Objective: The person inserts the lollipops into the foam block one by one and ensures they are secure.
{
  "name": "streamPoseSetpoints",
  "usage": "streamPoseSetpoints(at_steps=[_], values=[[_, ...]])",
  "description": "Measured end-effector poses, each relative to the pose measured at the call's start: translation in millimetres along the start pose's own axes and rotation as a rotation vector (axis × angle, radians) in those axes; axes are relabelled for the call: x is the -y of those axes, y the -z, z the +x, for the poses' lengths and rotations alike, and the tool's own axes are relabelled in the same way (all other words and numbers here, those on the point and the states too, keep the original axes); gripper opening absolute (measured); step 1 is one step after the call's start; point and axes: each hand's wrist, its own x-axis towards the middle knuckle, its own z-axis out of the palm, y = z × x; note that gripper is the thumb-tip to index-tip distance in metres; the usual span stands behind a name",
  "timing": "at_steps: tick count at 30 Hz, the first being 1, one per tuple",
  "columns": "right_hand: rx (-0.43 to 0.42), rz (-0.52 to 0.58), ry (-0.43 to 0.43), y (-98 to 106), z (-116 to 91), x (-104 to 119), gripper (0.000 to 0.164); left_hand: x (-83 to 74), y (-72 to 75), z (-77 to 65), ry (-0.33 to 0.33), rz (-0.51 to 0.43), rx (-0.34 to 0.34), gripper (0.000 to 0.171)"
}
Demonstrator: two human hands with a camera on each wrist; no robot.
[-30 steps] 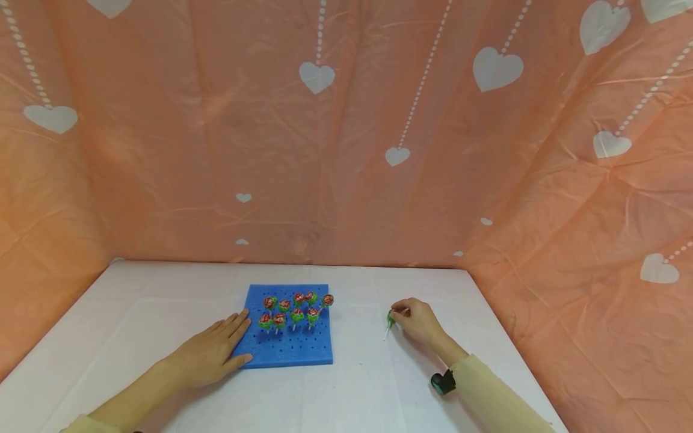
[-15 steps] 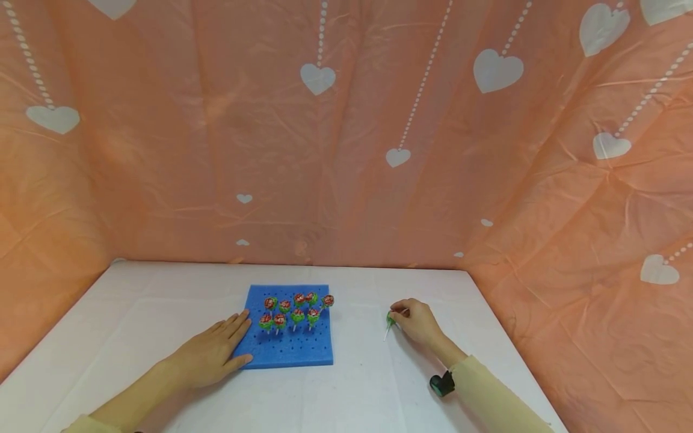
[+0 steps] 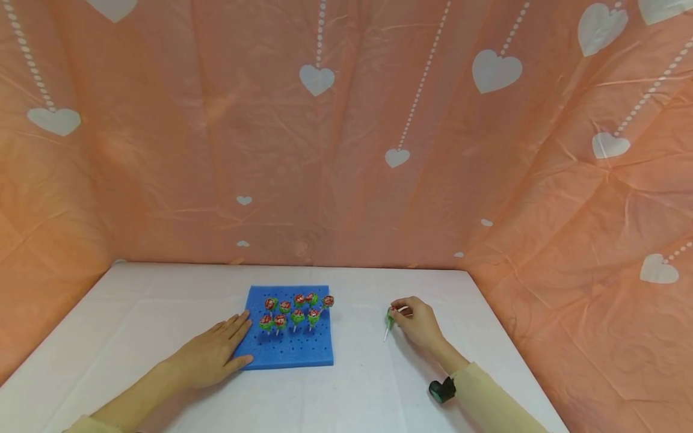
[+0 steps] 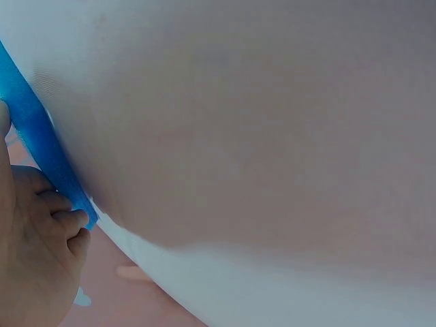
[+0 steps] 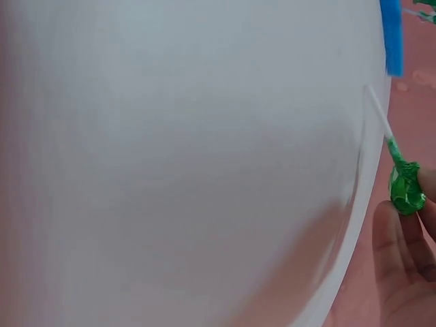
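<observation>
My right hand (image 3: 419, 325) pinches a lollipop (image 5: 407, 187) by its green-wrapped head, to the right of the foam board; the white stick points down and toward the front in the head view. My left hand (image 3: 208, 355) lies with fingers straight on the left edge of the blue foam board (image 3: 292, 358), thumb at its front left corner. Several lollipops (image 3: 297, 316) with red and green wrappers stand in the board's holes in two rough rows. One lollipop (image 3: 327, 301) at the right end leans outward past the edge. In the left wrist view the left fingers (image 4: 65, 221) touch the board's side.
The board lies on a white-covered table (image 3: 357, 397). More small holes show in its front and back parts. An orange curtain (image 3: 352, 198) with white hearts encloses the back and sides. A dark wrist camera (image 3: 442, 390) sits at the right sleeve.
The right hand shifts very slightly with the lollipop, and more of its red top shows between the fingers. The left hand and the board keep their places.
</observation>
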Motion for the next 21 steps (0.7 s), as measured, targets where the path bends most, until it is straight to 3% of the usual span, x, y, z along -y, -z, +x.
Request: streamPoseSetpoints(at_steps=[14,21], values=[[-0.107,0.206,0.041,-3.7,-5.1,15.1,0.018,-0.5,-0.6,-1.2,-0.006,0.007,-0.017,0.078],[-0.172,0.265,0.18,-8.8,-4.8,26.1,0.02,-0.7,-0.4,-0.8,-0.01,0.013,-0.02,0.078]])
